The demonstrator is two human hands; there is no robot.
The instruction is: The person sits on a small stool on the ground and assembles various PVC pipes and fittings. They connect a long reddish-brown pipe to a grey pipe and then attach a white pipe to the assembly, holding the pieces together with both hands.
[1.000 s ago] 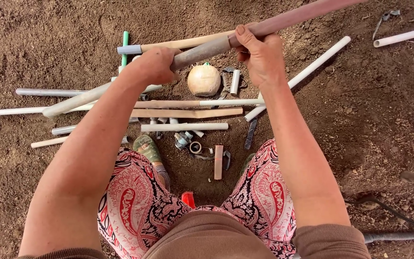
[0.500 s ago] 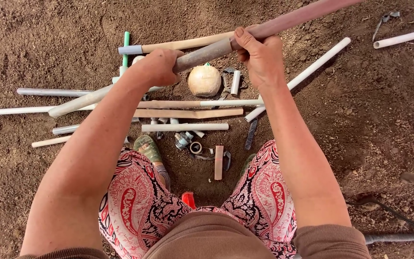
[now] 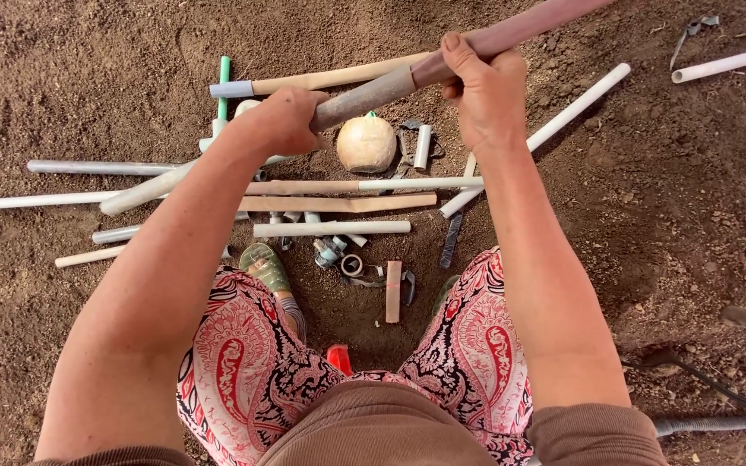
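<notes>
Both hands hold one long pipe (image 3: 373, 93) that slants above the dirt floor (image 3: 88, 69). The left hand (image 3: 282, 121) is clamped on its grey lower stretch; the right hand (image 3: 481, 91) is clamped on its pinkish upper stretch, thumb pointing up. Under the pipe, between the hands, sits a round tan ball (image 3: 366, 143). Near the ball lies a spread of white and tan pipes (image 3: 330, 228) and a flat wooden slat (image 3: 338, 204). Nearer the person than the ball lie small fittings (image 3: 331, 250), a green sandal (image 3: 265, 267), and patterned red trousers (image 3: 243, 362).
</notes>
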